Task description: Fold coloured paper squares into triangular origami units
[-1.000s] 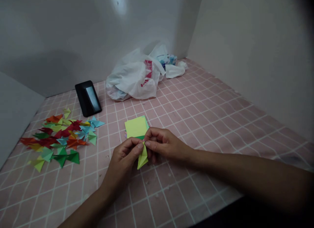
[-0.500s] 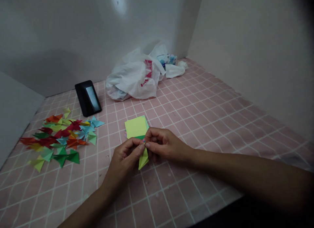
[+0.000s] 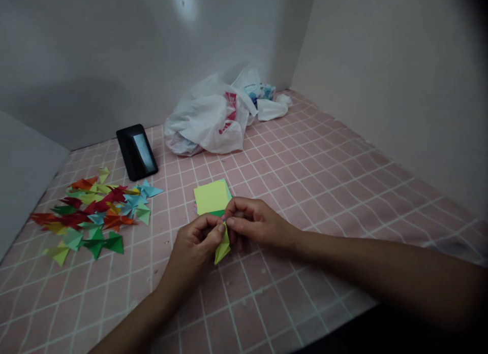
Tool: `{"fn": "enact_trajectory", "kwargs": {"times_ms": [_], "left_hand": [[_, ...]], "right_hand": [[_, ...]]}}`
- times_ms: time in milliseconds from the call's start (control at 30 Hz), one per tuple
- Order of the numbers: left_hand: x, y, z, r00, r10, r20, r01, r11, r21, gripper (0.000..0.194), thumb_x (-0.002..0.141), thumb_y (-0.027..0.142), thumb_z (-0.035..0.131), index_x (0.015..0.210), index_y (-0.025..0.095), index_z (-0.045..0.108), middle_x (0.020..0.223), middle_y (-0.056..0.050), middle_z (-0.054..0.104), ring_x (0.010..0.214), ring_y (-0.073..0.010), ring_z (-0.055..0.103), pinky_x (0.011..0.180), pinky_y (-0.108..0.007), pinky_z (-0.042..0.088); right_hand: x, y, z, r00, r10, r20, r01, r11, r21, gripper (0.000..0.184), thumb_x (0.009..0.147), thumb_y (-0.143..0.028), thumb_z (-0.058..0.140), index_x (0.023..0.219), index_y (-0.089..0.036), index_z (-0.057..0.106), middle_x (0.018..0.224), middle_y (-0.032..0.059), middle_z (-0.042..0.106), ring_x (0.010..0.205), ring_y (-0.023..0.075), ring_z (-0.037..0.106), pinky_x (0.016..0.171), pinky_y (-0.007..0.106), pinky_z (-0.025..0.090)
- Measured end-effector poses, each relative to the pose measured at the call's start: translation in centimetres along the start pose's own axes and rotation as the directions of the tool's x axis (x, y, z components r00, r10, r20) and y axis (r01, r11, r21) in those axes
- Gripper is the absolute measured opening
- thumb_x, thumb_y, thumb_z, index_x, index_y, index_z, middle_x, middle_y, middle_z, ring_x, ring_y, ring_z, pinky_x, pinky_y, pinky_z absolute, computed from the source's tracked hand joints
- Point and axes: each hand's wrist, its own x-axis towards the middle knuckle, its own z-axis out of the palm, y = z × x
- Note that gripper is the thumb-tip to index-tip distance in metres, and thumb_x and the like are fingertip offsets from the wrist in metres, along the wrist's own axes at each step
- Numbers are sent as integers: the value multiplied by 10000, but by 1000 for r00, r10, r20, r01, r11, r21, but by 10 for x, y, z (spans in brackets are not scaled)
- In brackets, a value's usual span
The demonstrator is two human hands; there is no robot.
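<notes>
A small folded piece of yellow-green paper (image 3: 222, 250) hangs pointed end down between my two hands. My left hand (image 3: 201, 238) pinches its upper left side between thumb and forefinger. From the other side, my right hand (image 3: 249, 222) grips the top of the same paper, thumb and fingertips closed together; its lower fingers are curled and partly hidden. Just beyond the fingertips lies a stack of square paper sheets (image 3: 210, 195), yellow on top, with green and other colours showing at the edges. The paper's top folds are covered by my fingers.
Left of my hands lies a spread pile of folded paper figures (image 3: 95, 206) in red, orange, yellow, green and blue. A black phone (image 3: 133, 153) rests behind it. White plastic bags (image 3: 209, 118) sit near the back wall. Pink checked cloth (image 3: 305, 156) covers the table.
Both hands keep their pinch on the folded yellow-green paper. The paper and fingertips have shifted very slightly to the left; everything else is still.
</notes>
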Motion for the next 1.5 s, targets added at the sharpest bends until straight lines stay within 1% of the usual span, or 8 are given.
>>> {"fn": "enact_trajectory", "kwargs": {"times_ms": [133, 367, 600, 767, 933, 1133, 1367, 1500], "left_hand": [[-1, 2, 0, 1000, 12, 0, -12, 998, 65, 215, 839, 376, 651, 781, 170, 661, 696, -17, 642, 625, -140, 551, 587, -256, 419], [-1, -1, -1, 998, 32, 59, -35, 999, 36, 246, 885, 393, 613, 760, 182, 629, 663, 4, 579, 604, -131, 507, 594, -265, 405], [-2, 2, -1, 998, 49, 31, -52, 994, 95, 251, 859, 411, 638, 777, 174, 656, 698, -6, 596, 615, -128, 491, 567, -243, 382], [-1, 3, 0, 997, 70, 39, -72, 995, 72, 221, 844, 388, 657, 791, 173, 669, 748, -14, 613, 670, -134, 520, 611, -246, 406], [-2, 5, 1, 999, 13, 46, -15, 999, 49, 203, 799, 365, 709, 796, 168, 663, 697, -2, 605, 627, -119, 506, 588, -240, 391], [-1, 3, 2, 998, 47, 47, -48, 999, 21, 148, 781, 297, 716, 843, 174, 660, 732, 1, 619, 636, -113, 529, 605, -241, 409], [1, 0, 3, 998, 54, -28, -57, 991, -120, 280, 737, 271, 768, 923, 202, 570, 822, 11, 627, 673, -107, 568, 595, -218, 436], [1, 2, 5, 997, 60, -47, -66, 989, -132, 314, 713, 254, 781, 923, 201, 553, 836, 22, 594, 640, -84, 531, 563, -198, 425]], "right_hand": [[1, 1, 0, 1000, -7, -11, 7, 999, -42, 146, 887, -247, 618, 810, -176, 518, 545, -50, 599, 469, 77, 569, 455, 169, 427], [1, -1, 0, 999, -5, -34, 4, 1000, -29, 168, 949, -256, 510, 802, -175, 511, 584, -40, 604, 454, 62, 557, 448, 162, 452], [-1, -2, 0, 999, -27, -18, 23, 986, -163, 142, 895, -255, 585, 802, -184, 506, 563, -47, 595, 449, 78, 542, 419, 169, 411], [-4, -6, 1, 995, -83, -61, 64, 962, -266, 129, 898, -226, 557, 784, -182, 517, 565, -46, 576, 468, 76, 519, 448, 178, 394], [-3, -6, 1, 981, -168, -98, 123, 926, -358, 139, 892, -227, 557, 764, -187, 522, 584, -35, 560, 507, 85, 485, 476, 202, 367], [-3, -6, 1, 968, -217, -125, 146, 895, -421, 149, 886, -231, 559, 751, -195, 509, 604, -33, 525, 552, 98, 460, 501, 219, 344], [-2, -5, -2, 979, -199, -49, 170, 921, -350, 158, 882, -305, 622, 817, -185, 542, 635, -41, 535, 562, 92, 463, 522, 219, 349], [-1, -3, -2, 979, -201, -18, 172, 878, -446, 152, 852, -235, 631, 733, -170, 563, 651, -25, 545, 595, 95, 473, 548, 222, 354]]}}
